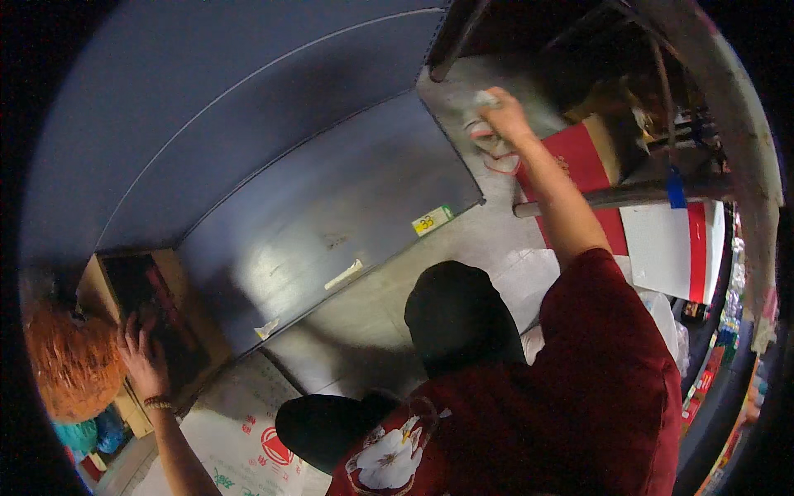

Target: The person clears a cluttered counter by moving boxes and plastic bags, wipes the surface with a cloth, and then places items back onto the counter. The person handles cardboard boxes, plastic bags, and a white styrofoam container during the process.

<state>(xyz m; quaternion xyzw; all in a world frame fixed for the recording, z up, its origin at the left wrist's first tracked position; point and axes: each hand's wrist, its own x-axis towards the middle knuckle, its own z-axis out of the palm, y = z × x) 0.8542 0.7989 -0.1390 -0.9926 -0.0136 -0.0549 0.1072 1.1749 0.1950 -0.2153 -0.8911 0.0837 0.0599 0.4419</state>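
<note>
At the left, my left hand [141,359] has its fingers spread at the near side of a cardboard box [217,335] with a dark interior. It holds nothing; whether it presses on the box cannot be told. My right arm reaches out to the far right, where my right hand [507,118] is closed on a small white object [486,98], blurred. Just below that hand, a pale item with a red cord [490,144] lies on the floor. A grey shelf panel [298,223] spans the space between my hands, with a yellow-and-white tag [432,221] on its front edge.
An orange netted bundle [71,366] sits beside the box. A white sack with red print [248,428] lies by my knee. To the right are a red carton [574,158], a white-and-red box [670,248] and a metal frame bar [620,195] with blue tape.
</note>
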